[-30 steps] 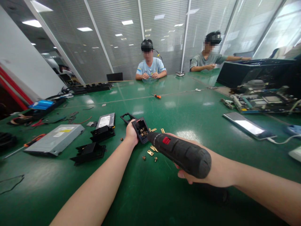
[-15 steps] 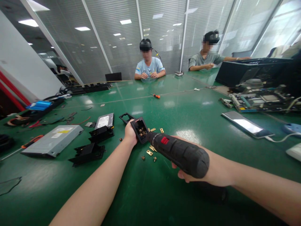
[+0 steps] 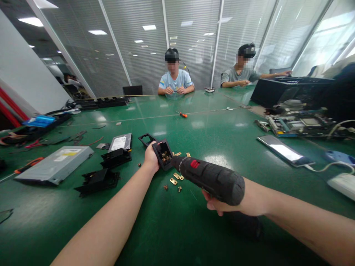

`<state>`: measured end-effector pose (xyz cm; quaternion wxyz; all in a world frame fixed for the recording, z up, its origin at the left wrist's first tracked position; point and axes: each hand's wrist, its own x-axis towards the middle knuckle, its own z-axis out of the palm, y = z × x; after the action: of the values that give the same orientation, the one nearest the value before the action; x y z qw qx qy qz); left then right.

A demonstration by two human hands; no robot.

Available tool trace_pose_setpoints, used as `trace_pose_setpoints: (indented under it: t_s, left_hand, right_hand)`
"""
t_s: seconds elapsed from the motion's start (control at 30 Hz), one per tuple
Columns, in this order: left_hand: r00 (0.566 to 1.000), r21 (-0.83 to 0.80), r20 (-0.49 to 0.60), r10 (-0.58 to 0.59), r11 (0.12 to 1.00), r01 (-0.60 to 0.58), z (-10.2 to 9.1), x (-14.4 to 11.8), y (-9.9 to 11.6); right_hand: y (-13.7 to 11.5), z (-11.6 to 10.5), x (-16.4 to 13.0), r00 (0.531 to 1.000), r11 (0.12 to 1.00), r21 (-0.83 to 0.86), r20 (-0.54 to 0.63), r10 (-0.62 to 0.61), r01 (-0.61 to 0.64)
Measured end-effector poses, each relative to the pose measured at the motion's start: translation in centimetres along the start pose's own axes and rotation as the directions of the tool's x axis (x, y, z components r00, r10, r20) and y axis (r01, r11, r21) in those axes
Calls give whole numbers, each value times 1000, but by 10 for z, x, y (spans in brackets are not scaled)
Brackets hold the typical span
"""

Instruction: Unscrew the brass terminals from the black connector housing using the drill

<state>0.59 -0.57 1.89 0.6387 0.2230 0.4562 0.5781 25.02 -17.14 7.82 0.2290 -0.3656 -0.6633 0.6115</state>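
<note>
My left hand (image 3: 151, 159) is wrapped round a black plastic housing (image 3: 160, 159) with brass terminals inside, its open side turned toward the drill. In my right hand (image 3: 215, 202) is a black power drill (image 3: 210, 179) with a red switch on top. The drill's nose points left into the housing; its bit is hidden, so I cannot tell whether it touches a screw. Several brass plates (image 3: 173, 181) and small screws (image 3: 179, 189) lie on the green table just below and behind the housing. Two more black housings (image 3: 98, 181) rest left of my left forearm.
At left lie a silver disc drive (image 3: 57, 164) and a hard drive (image 3: 121, 142). An orange screwdriver (image 3: 183, 115) is mid-table. On the right are a phone (image 3: 284, 149) with a cable, a circuit board (image 3: 302, 123) and a black case (image 3: 283, 90). Two people sit across the table.
The view has shifted slightly, so most table items appear a little further left. My hands keep the same hold, with the drill still at the housing.
</note>
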Motion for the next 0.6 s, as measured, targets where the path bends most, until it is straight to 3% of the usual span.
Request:
trace_pose_setpoints:
  t_s: [0.6]
  left_hand:
    - [1000,-52,21,-7,999,8,1,-1,-2]
  right_hand:
    - [8,0,-2,1000,1000,-14,-16,7,-7]
